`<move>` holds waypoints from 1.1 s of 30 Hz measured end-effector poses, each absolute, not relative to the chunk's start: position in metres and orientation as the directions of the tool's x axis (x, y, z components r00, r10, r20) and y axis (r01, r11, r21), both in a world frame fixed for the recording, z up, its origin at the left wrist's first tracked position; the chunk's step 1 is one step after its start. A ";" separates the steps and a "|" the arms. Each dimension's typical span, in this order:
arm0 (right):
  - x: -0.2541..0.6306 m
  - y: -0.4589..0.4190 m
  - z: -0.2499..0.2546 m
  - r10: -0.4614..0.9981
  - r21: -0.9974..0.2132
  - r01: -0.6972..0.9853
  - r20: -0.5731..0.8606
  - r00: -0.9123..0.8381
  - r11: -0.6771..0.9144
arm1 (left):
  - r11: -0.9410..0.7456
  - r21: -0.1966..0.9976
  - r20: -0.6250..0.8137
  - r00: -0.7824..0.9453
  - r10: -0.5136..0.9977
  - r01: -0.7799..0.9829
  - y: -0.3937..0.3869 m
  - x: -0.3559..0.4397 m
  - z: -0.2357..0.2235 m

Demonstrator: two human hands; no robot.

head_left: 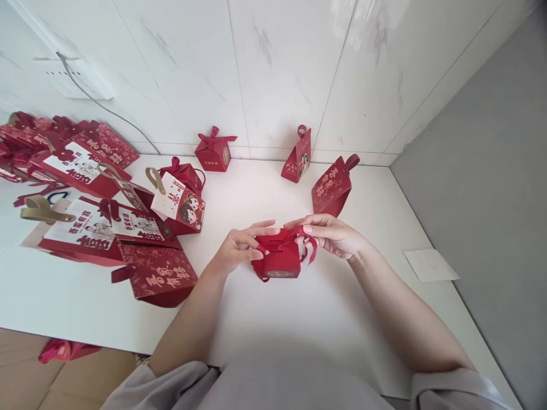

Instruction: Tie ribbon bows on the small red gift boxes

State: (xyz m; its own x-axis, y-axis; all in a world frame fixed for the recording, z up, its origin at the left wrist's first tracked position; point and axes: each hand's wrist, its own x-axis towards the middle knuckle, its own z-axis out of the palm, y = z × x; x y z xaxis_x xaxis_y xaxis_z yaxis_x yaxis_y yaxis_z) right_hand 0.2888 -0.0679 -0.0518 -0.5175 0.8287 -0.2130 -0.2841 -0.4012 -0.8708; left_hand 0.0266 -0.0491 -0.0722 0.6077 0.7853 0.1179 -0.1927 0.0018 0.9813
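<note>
Left hand (241, 247): fingers pinch ribbon (280, 246) at left side of small red box (280, 263). Right hand (333, 234): fingers hold other part of same ribbon, over right side of box. Box stands on white bench (265, 319), between both hands. Behind it, near wall (286, 68), red box with bow (213, 154). Many gift boxes (160, 273) at left.

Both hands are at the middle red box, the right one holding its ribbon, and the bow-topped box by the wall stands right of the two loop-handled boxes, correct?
No, one side is swapped: the head view shows the bow-topped box by the wall left of the two loop-handled boxes. The rest holds.
</note>
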 end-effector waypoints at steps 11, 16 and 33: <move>0.273 -0.073 -0.057 0.820 -0.938 -0.191 -0.141 -0.554 -0.290 | -0.125 0.992 0.077 0.652 0.755 0.027 -0.053 0.031 -0.068; 0.268 -0.076 -0.057 0.845 -0.970 -0.135 -0.104 -0.524 -0.203 | -0.184 0.964 0.033 0.604 0.796 0.191 -0.055 0.034 -0.064; 0.256 -0.095 -0.049 0.855 -0.970 0.180 0.048 -0.516 0.163 | -0.181 0.942 -0.018 0.579 0.815 0.284 -0.059 0.035 -0.060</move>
State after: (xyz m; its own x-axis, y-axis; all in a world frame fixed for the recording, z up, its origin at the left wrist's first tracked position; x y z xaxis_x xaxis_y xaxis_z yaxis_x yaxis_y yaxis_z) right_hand 0.2558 -0.0945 -0.0491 -0.5162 0.8551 0.0483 0.1801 0.1635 -0.9700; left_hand 0.0350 -0.0590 -0.0603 0.5794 0.8149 -0.0183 0.2836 -0.1805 0.9418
